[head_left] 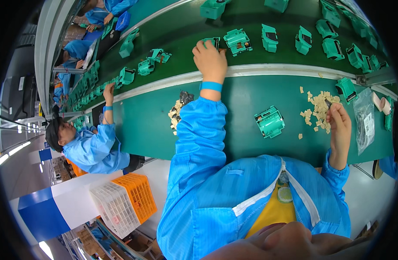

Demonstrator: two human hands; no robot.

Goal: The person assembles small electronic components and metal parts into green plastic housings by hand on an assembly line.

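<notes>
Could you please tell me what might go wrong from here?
The left hand, at one green casing, might knock the neighbouring casing, which sits close by.

The left sleeve, right beside a small pile of tan pieces, could sweep some away.

The right hand pinches a small dark item at the loose tan squares, so it might scatter them or drop the item among them.

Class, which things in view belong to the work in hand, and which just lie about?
Likely used:
green housing at the left hand
nearer green housing on the bench
dark piece in the right hand
beige pieces beside it

Seemingly lying about:
clear plastic bag
orange crate
white crate
</notes>
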